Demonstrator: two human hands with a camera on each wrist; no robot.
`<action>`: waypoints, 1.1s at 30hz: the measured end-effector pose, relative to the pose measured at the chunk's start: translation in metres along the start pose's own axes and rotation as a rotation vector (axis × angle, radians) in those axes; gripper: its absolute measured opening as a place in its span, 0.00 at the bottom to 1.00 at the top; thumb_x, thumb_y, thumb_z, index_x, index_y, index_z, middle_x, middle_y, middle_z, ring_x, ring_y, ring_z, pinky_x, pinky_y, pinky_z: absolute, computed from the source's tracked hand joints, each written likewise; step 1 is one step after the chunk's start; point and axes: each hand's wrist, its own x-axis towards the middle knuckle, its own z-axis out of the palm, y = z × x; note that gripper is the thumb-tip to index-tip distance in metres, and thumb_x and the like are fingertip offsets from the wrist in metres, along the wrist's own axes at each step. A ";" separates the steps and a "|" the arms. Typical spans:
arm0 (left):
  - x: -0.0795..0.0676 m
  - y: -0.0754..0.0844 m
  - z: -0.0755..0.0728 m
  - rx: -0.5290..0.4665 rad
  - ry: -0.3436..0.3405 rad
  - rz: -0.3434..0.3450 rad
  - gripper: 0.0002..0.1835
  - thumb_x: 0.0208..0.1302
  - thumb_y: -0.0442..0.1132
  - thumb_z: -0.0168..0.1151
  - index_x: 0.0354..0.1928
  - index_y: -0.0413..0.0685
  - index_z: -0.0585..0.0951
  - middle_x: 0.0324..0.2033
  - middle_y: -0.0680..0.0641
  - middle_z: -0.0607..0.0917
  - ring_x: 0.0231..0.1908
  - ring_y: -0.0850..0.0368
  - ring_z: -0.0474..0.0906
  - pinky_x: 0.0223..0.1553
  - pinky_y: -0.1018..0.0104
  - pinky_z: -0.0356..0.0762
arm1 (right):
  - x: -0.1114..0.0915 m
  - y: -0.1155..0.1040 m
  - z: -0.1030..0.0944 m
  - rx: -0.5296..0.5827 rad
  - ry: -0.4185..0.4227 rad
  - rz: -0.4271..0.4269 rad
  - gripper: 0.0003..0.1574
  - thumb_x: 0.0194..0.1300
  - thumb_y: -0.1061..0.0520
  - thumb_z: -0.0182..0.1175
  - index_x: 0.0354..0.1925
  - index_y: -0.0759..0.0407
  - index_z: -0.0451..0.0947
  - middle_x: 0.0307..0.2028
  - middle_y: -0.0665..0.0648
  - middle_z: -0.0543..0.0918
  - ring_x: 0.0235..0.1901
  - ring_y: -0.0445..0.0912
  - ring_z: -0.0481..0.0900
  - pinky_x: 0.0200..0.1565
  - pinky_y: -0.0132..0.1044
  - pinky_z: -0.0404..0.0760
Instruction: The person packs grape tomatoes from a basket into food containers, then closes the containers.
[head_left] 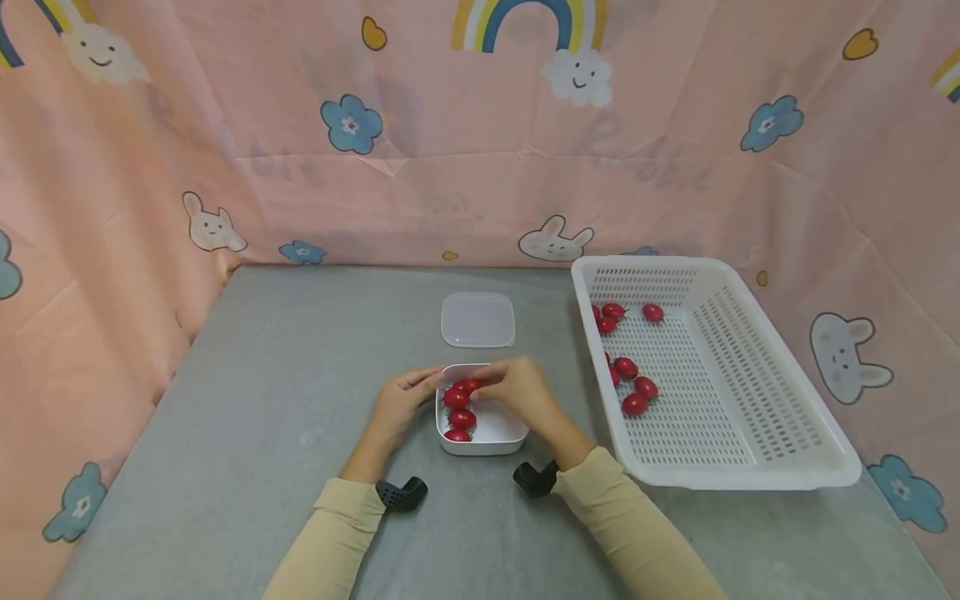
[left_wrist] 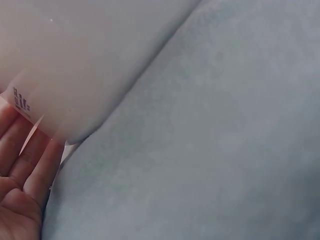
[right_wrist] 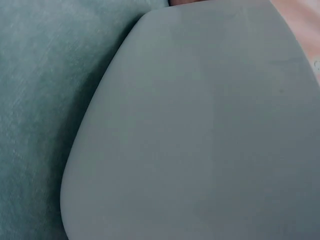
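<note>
A small white box (head_left: pixel 499 423) on the table holds several red cherry tomatoes (head_left: pixel 462 419) along its left side. My left hand (head_left: pixel 399 405) rests against the left side of the box, and in the left wrist view its fingers (left_wrist: pixel 36 160) lie nearly straight along the wall. Over the back of the box, my right hand (head_left: pixel 527 393) pinches a cherry tomato (head_left: pixel 472 384) between thumb and fingertips, close to the others. The right wrist view is mostly filled by the outer wall of the box (right_wrist: pixel 195 125), which hides the right fingers.
A clear lid (head_left: pixel 477 320) lies flat behind the box. To the right stands a large white perforated basket (head_left: pixel 806 477) with several cherry tomatoes (head_left: pixel 634 404) along its left side. A pink patterned curtain (head_left: pixel 465 183) hangs behind the grey table (head_left: pixel 300 375).
</note>
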 end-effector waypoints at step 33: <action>0.000 -0.001 0.001 0.025 0.005 -0.008 0.17 0.67 0.38 0.64 0.53 0.33 0.83 0.51 0.41 0.87 0.45 0.65 0.83 0.51 0.68 0.80 | 0.003 0.000 0.003 -0.041 -0.032 0.016 0.14 0.53 0.63 0.73 0.41 0.63 0.89 0.39 0.60 0.90 0.45 0.50 0.87 0.50 0.44 0.83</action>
